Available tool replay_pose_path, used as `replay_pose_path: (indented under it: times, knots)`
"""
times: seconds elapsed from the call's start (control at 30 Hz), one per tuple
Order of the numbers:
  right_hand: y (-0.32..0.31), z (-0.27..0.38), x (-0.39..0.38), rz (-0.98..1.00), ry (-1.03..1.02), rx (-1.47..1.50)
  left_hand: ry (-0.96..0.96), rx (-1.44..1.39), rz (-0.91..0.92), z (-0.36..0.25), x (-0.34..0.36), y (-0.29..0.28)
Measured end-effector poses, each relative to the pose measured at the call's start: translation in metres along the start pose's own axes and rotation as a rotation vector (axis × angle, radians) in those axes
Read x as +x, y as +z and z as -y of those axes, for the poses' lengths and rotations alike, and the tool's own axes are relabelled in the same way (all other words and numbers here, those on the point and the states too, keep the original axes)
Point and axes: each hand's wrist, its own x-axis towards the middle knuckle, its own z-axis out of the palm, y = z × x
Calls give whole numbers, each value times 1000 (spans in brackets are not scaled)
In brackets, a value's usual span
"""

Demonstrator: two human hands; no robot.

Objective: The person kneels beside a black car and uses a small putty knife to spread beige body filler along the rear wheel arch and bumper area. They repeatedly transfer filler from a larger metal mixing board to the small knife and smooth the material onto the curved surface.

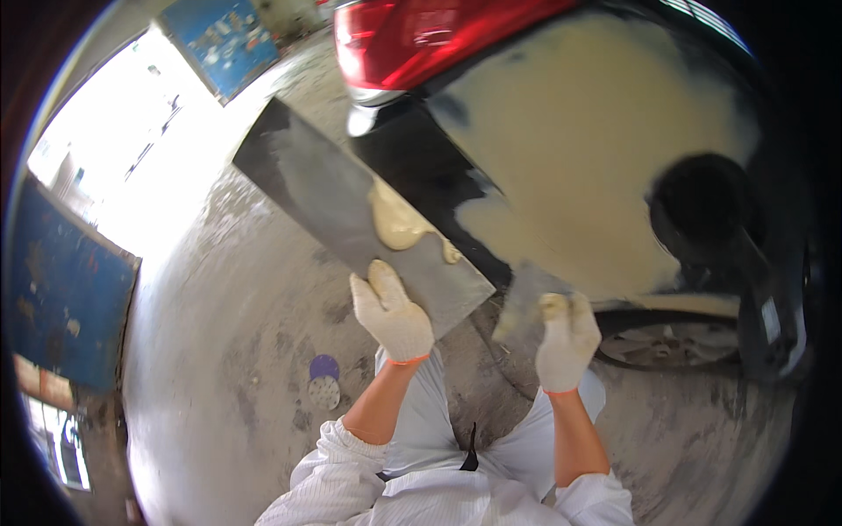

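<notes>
My left hand (393,323), in a white knit glove with an orange cuff, grips the lower edge of a long grey mixing board (320,193). A mound of pale yellow body filler (399,221) lies on the board, with a smaller dab beside it. My right hand (567,344), gloved alike, is closed on a flat, greyish filler spreader (524,307), smeared with filler. The spreader is close to the lower edge of a black car body panel; whether they touch I cannot tell. Dried-looking yellowish filler (596,140) covers much of that panel.
A red tail light (438,35) sits above the panel's left end. On the right are a dark round fuel-filler recess (702,202) with its flap out and a wheel (667,344). Purple (324,366) and white (324,394) sanding discs lie on the concrete floor. Blue doors (70,280) flank a bright doorway.
</notes>
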Motion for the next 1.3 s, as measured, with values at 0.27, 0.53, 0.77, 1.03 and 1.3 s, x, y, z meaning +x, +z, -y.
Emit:
replay_pose_path:
  times: [0.27,0.53,0.77,1.03,1.3]
  knots:
    - [55,103,12,227,284,630,245,358,76,-105,50,-50]
    - [118,319,29,241,90,294,93,274,209,-261,121,-79]
    - [132,565,44,188,335,745,129,406,455,-416,172,-145]
    - [70,764,-42,339,-588,164,-318,260,128,-560,254,-218]
    - [7,753,-182,473,-885,-278,394,577,251,-635,241,-288]
